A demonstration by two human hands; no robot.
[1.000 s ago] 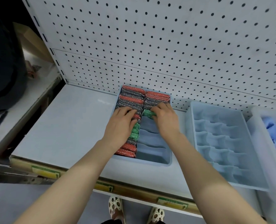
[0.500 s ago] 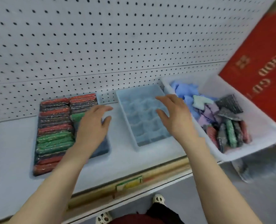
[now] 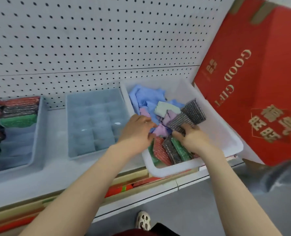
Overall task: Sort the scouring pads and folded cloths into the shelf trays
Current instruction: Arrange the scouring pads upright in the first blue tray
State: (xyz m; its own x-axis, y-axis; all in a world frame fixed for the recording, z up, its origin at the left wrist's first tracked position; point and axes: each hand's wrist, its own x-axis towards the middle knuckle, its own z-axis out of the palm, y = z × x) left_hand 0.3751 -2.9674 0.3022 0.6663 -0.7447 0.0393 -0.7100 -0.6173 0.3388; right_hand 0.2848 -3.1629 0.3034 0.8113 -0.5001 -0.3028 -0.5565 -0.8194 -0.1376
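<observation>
A white bin (image 3: 226,133) on the shelf's right holds blue, lilac and pale green cloths (image 3: 146,101) and red, grey and green scouring pads (image 3: 168,150). My right hand (image 3: 190,138) is inside the bin, shut on grey scouring pads (image 3: 187,116) that stick up from its fingers. My left hand (image 3: 138,128) reaches over the bin's left wall with fingers curled among the lilac cloths; whether it grips anything is hidden. The left blue tray (image 3: 37,133) holds rows of red, grey and green pads. The middle divided blue tray (image 3: 93,123) has nothing in it.
A red gift box (image 3: 253,74) leans against the pegboard (image 3: 90,40) right of the bin. The shelf's front edge (image 3: 141,189) carries label strips. My shoe (image 3: 143,220) shows on the grey floor below.
Both hands left the trays and went right into the white bin. My right hand closed on grey pads. The view swung to the right.
</observation>
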